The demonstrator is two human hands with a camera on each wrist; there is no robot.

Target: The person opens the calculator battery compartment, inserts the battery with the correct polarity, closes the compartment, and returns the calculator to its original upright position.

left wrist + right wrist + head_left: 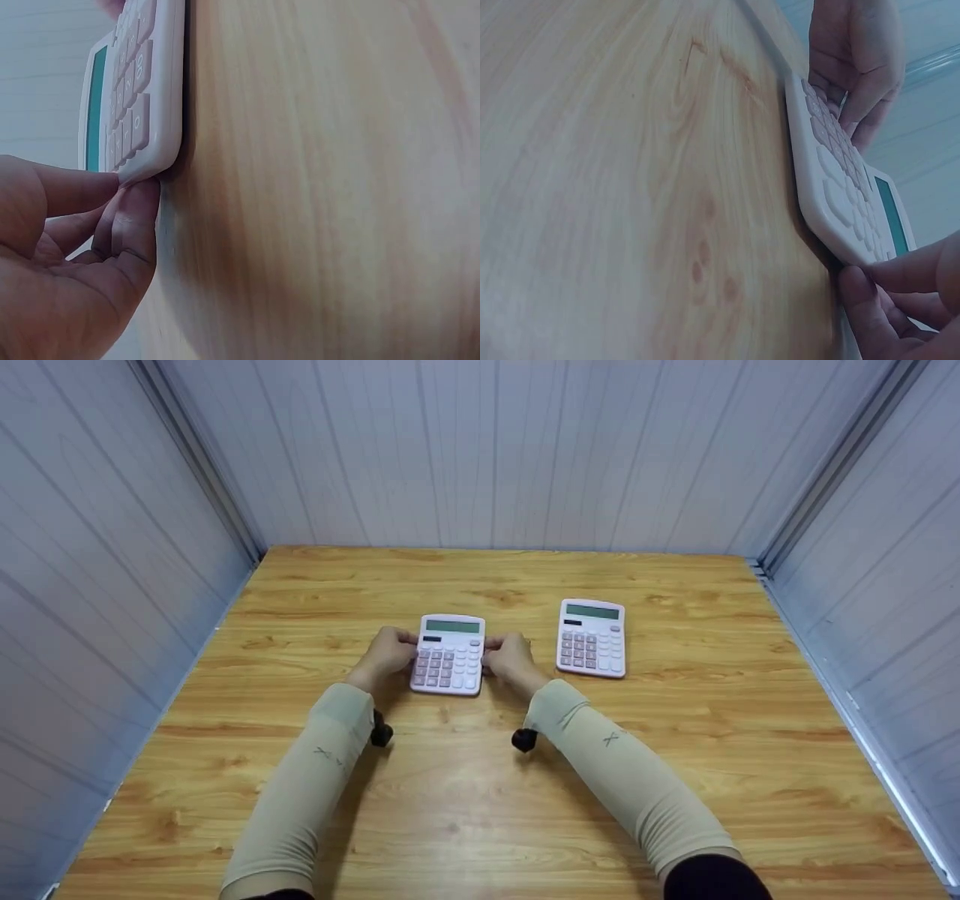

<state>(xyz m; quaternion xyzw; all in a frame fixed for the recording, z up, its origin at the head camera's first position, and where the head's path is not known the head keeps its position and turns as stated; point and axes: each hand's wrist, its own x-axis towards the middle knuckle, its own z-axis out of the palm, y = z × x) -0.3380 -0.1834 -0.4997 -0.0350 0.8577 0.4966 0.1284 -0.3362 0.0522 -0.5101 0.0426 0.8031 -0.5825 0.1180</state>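
A wooden table with yellow-brown grain spreads between three pale panelled walls: a left wall, a far wall and a right wall. Grey strips run up the two far corners. In the table's far half, right of the middle, a pale pink calculator lies face up, screen toward the far wall
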